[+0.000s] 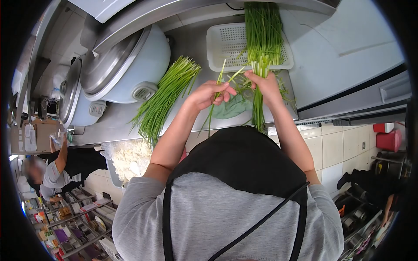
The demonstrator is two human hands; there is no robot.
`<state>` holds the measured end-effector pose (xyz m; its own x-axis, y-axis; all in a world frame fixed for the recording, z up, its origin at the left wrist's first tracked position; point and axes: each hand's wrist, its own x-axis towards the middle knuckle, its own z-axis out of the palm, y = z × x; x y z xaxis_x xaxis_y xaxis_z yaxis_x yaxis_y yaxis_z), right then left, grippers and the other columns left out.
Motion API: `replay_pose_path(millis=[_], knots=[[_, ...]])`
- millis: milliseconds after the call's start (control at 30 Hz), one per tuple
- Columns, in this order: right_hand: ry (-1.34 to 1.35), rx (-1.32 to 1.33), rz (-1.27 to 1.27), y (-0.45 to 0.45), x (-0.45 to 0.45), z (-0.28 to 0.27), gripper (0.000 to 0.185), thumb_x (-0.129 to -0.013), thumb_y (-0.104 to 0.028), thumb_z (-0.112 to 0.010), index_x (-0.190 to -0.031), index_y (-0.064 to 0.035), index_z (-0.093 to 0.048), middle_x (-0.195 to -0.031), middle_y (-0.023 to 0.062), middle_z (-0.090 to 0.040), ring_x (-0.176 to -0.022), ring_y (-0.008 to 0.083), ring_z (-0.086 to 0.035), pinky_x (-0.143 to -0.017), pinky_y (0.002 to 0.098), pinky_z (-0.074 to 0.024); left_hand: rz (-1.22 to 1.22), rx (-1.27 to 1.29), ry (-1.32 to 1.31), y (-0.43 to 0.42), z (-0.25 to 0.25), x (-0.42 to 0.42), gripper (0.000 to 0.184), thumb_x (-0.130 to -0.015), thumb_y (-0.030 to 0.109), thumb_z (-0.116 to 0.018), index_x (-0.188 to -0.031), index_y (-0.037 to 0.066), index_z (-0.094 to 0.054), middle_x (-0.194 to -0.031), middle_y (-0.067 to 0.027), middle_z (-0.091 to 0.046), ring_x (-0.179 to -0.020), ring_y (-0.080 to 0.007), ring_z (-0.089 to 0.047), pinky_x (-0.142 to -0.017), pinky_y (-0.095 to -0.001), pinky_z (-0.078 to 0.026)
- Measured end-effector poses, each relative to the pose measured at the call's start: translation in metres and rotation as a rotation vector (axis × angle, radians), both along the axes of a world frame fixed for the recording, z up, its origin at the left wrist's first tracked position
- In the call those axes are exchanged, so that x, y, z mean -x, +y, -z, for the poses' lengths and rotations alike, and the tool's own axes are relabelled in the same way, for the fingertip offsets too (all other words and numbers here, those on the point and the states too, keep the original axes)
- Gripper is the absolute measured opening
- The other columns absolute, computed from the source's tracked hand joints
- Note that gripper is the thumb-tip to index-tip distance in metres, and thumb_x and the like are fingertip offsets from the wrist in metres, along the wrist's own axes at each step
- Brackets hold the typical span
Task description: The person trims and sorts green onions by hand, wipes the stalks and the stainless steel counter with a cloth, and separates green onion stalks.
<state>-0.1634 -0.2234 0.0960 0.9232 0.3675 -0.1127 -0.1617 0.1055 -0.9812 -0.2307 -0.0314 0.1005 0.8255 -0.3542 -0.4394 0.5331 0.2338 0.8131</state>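
Note:
My right hand point(266, 87) is closed around a bunch of garlic chives point(258, 111), pale cut ends up and green leaves hanging toward me. Pinched in my left hand point(212, 94) are a few loose chive stalks point(220, 71), pale tips upward. Just beyond my right hand, a white perforated basket point(226, 48) holds a thick bundle of chives point(263, 35). To the left of my left hand, another large pile of chives point(167, 95) lies on the steel counter point(189, 43). Under my hands is a crumpled green cloth-like piece point(233, 108), with chive scraps point(284, 87) around it.
Two large rice cookers point(130, 65) with metal lids stand on the left. A pale flat surface point(344, 39) borders the counter on the right. Below the counter's left side sits a tub of whitish shreds point(129, 163). Other people point(61, 169) are at far left and far right.

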Motion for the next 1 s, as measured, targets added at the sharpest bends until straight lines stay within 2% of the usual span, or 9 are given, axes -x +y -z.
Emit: replay_pose_path(millis=[300, 367, 500, 600, 667, 800, 867, 967, 1000], knots=[[0.018, -0.05, 0.144, -0.021, -0.014, 0.002, 0.019, -0.07, -0.017, -0.065, -0.076, -0.0007, -0.058, -0.062, 0.0027, -0.053, -0.049, 0.0073, -0.044, -0.045, 0.0223, -0.0344, -0.03, 0.014, 0.038, 0.014, 0.004, 0.008, 0.036, -0.086, 0.029, -0.047, -0.091, -0.006, -0.055, -0.061, -0.0057, -0.049, -0.046, -0.0075, -0.036, -0.044, -0.021, -0.029], [0.025, 0.31, -0.028, -0.024, -0.017, 0.005, 0.026, -0.068, -0.023, -0.067, -0.074, 0.0, -0.058, -0.062, 0.0035, -0.054, -0.05, 0.0066, -0.045, -0.045, 0.022, -0.0351, -0.028, 0.009, 0.038, 0.014, 0.003, 0.008, 0.036, -0.086, 0.029, -0.047, -0.091, -0.006, -0.055, -0.062, -0.0057, -0.049, -0.046, -0.0075, -0.036, -0.044, -0.0209, -0.029], [-0.08, 0.479, -0.041, -0.022, -0.014, 0.012, 0.029, -0.066, -0.025, -0.069, -0.073, 0.0007, -0.058, -0.056, 0.0029, -0.052, -0.043, 0.0091, -0.043, -0.042, 0.0245, -0.0338, -0.03, 0.008, 0.019, 0.01, 0.001, 0.006, 0.036, -0.086, 0.029, -0.047, -0.092, -0.006, -0.054, -0.062, -0.0057, -0.05, -0.047, -0.0073, -0.036, -0.044, -0.0206, -0.03], [-0.31, 0.513, -0.022, -0.021, -0.016, 0.016, 0.03, -0.066, -0.026, -0.068, -0.075, 0.0009, -0.058, -0.054, 0.0026, -0.052, -0.044, 0.0099, -0.045, -0.042, 0.0257, -0.0356, -0.005, 0.012, 0.0, 0.007, 0.001, 0.003, 0.036, -0.085, 0.03, -0.048, -0.09, -0.003, -0.058, -0.064, -0.004, -0.051, -0.049, -0.0071, -0.037, -0.044, -0.0205, -0.028], [-0.177, 0.59, -0.028, -0.02, -0.017, 0.013, 0.03, -0.063, -0.023, -0.068, -0.079, 0.0016, -0.06, -0.068, 0.0139, -0.061, -0.065, 0.0292, -0.059, -0.064, 0.0357, -0.0442, -0.006, 0.013, 0.001, 0.005, 0.002, 0.001, 0.036, -0.085, 0.03, -0.048, -0.091, -0.003, -0.058, -0.064, -0.004, -0.051, -0.049, -0.0071, -0.037, -0.044, -0.0204, -0.028], [-0.208, 0.605, 0.011, -0.022, -0.018, 0.017, 0.028, -0.065, -0.021, -0.066, -0.081, 0.0008, -0.061, -0.067, 0.0126, -0.062, -0.065, 0.0273, -0.059, -0.063, 0.0349, -0.0444, -0.015, 0.018, 0.016, 0.002, -0.002, -0.003, 0.036, -0.086, 0.028, -0.048, -0.093, -0.006, -0.054, -0.063, -0.0057, -0.05, -0.047, -0.0071, -0.037, -0.044, -0.0206, -0.03], [-0.361, 0.433, 0.037, -0.022, -0.017, 0.021, 0.023, -0.066, -0.019, -0.064, -0.079, 0.0004, -0.061, -0.066, 0.0121, -0.061, -0.062, 0.0263, -0.059, -0.061, 0.0346, -0.0445, -0.012, 0.006, 0.005, 0.0, -0.003, -0.004, 0.035, -0.086, 0.028, -0.048, -0.094, -0.006, -0.054, -0.063, -0.0053, -0.049, -0.047, -0.0071, -0.036, -0.044, -0.0206, -0.029], [-0.023, 0.425, -0.048, -0.022, -0.014, -0.002, 0.021, -0.066, -0.018, -0.064, -0.078, -0.0006, -0.061, -0.065, 0.0117, -0.061, -0.061, 0.0242, -0.058, -0.059, 0.0339, -0.0442, 0.0, -0.01, -0.021, -0.005, -0.004, -0.008, 0.035, -0.086, 0.029, -0.048, -0.093, -0.004, -0.056, -0.064, -0.0047, -0.051, -0.048, -0.0072, -0.037, -0.044, -0.0205, -0.029], [-0.023, 0.424, -0.048, -0.023, -0.015, -0.001, 0.021, -0.066, -0.018, -0.064, -0.078, -0.0006, -0.061, -0.065, 0.0117, -0.061, -0.061, 0.0242, -0.058, -0.059, 0.0339, -0.0442, 0.007, -0.015, -0.036, -0.006, -0.005, -0.009, 0.036, -0.086, 0.031, -0.048, -0.092, -0.003, -0.058, -0.066, -0.0044, -0.052, -0.049, -0.0072, -0.037, -0.044, -0.0204, -0.028]])
